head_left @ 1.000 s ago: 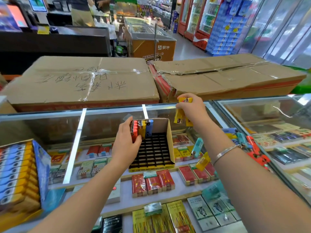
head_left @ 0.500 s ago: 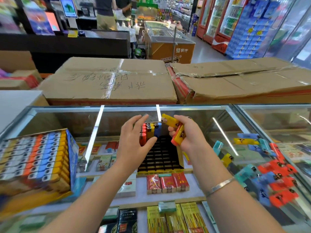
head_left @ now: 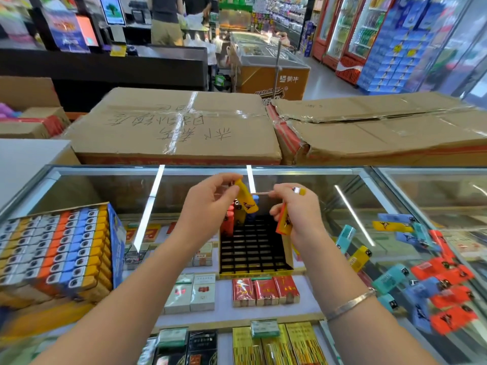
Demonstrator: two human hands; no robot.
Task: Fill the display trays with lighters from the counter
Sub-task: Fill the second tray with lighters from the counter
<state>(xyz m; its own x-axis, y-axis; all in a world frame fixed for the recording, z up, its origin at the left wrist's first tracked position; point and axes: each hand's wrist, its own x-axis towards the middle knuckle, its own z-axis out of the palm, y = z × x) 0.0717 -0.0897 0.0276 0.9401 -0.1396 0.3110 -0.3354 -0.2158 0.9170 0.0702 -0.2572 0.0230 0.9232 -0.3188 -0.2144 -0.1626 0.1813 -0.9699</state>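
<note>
A yellow display tray point(head_left: 288, 255) with a black grid stands on the glass counter; only its far-left slots hold lighters point(head_left: 230, 222). Above its far edge my left hand point(head_left: 208, 206) pinches a yellow lighter point(head_left: 246, 197), tilted. My right hand point(head_left: 297, 214) grips a few more lighters point(head_left: 283, 222), orange and yellow, over the tray's right wall. Loose lighters point(head_left: 437, 280) in red, blue, teal and yellow lie scattered on the glass to the right. A full tray of lighters point(head_left: 60, 248) sits at the left.
The glass counter point(head_left: 350, 180) covers shelves of cigarette packs point(head_left: 264, 288). Two large cardboard boxes point(head_left: 174, 127) lie just beyond its far edge. Behind them are a checkout desk, a freezer chest, drink fridges and a person standing.
My left hand has left the lighters standing in the tray and taken a yellow lighter from my right hand. My right hand came down and toward the tray's right side. The view shifted left.
</note>
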